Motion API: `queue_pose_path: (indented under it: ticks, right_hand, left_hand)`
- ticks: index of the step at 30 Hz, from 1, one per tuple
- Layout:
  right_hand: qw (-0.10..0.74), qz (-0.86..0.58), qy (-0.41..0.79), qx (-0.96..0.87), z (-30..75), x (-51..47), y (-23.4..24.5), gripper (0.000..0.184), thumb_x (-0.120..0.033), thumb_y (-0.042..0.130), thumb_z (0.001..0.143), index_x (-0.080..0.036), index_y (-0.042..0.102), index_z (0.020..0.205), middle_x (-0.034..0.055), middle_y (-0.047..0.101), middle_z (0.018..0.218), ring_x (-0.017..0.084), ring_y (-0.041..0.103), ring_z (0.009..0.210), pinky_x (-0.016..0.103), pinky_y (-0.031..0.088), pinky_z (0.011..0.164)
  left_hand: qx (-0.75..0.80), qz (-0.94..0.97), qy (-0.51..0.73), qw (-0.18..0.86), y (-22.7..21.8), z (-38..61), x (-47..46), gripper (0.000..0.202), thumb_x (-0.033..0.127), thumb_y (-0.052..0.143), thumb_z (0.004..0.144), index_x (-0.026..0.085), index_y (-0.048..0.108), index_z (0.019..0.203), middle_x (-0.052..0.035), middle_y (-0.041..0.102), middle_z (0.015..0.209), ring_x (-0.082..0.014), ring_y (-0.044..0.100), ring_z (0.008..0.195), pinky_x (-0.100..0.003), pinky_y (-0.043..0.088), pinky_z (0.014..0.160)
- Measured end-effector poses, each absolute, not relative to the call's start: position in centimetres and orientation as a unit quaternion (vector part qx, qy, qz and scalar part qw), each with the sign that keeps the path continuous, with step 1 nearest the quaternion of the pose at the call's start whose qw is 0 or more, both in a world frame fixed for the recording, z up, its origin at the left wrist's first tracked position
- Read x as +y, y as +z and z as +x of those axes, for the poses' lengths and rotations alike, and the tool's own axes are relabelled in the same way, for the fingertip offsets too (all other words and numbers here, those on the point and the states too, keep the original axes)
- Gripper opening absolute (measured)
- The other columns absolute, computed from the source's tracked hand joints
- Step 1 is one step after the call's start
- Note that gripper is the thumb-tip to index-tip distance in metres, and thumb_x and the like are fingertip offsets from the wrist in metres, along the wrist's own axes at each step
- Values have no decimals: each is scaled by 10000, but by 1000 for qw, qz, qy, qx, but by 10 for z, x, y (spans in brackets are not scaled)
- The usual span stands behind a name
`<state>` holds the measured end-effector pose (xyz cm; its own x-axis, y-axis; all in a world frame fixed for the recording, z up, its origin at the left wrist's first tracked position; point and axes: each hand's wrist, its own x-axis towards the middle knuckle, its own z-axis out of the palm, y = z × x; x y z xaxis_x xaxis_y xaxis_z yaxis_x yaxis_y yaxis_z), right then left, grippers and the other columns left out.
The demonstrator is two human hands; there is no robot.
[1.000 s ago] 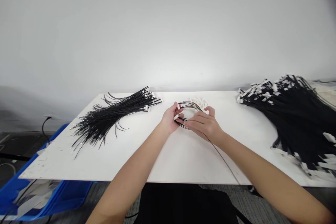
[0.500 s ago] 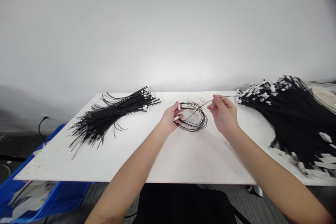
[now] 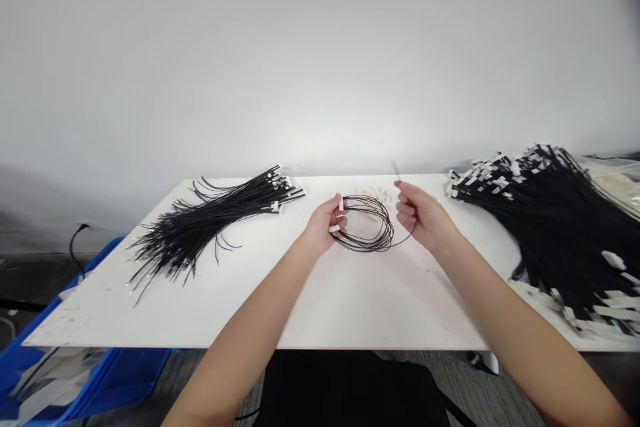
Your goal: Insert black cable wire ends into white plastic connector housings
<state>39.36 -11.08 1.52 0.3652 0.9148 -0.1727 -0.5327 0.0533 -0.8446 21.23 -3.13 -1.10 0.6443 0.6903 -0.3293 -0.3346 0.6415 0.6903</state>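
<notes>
A thin black cable is wound into a loose coil (image 3: 367,250) above the middle of the white table. My left hand (image 3: 325,223) is closed on the coil's left side, where two white tags (image 3: 341,203) show near the thumb and fingers. To the coil's right, my right hand (image 3: 419,213) pinches the loose end of the same cable. That end sticks up past the fingertips, blurred by motion, and a slack length curves from below the hand back to the coil's bottom. Behind the coil lie small whitish pieces (image 3: 376,195), partly hidden.
A bundle of black cables (image 3: 210,227) with white tags lies at left on the white table (image 3: 320,320). A larger heap of tagged black cables (image 3: 565,227) covers the right end. A blue bin (image 3: 130,373) with whitish material stands below at lower left. A wall rises behind.
My right hand has turned, and the cable end now points upward rather than off to the right. The strand that crossed the coil now bends round beneath my right hand. My left hand stays put.
</notes>
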Motion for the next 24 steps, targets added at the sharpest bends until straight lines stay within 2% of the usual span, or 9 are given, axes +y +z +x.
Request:
queue_pose_path:
  ticks: [3,5,8,12,19,24]
  right_hand:
    - [600,-540,477,-348,383,-117,11,276,-350,756,580,-146,666,743,-55,402,468,21,258,392,178,189,326]
    - [561,-583,407,-424,377,-120,9,260,-378,740,592,-155,682,713,-20,481,493,45,323,420,203,242,365]
    - [528,-606,329,-495,371,-123,9,223,-394,704,629,-184,694,704,25,607,642,94,447,525,237,342,460]
    - [514,-610,310,-517,368,-125,9,180,-369,691,646,-191,681,670,21,610,638,110,468,559,252,364,504]
    - [526,-602,305,-518,369,-124,6,171,-360,684,657,-190,676,678,27,616,664,119,485,589,262,379,529]
    - [521,-602,307,-522,367,-125,6,144,-343,685,658,-200,677,673,22,617,668,119,488,589,260,381,522]
  left_hand:
    - [301,301,299,854,-11,213,-31,292,405,632,702,137,527,747,28,446,597,-17,231,348,-173,147,314]
    - [301,305,296,853,-11,213,-31,296,412,626,706,135,525,740,30,436,585,-17,228,343,-174,144,315]
    - [297,310,296,854,-10,213,-31,303,420,627,704,137,526,746,31,433,586,-17,236,342,-174,143,317]
    - [293,315,290,855,-10,212,-32,304,430,616,714,142,523,745,45,388,548,-21,229,339,-174,145,320]
    - [288,321,289,855,-9,213,-33,300,423,614,716,140,522,753,38,416,580,-15,232,337,-175,143,324]
    - [281,324,282,858,-10,212,-32,300,431,607,720,144,526,752,47,381,539,-19,227,336,-171,148,330]
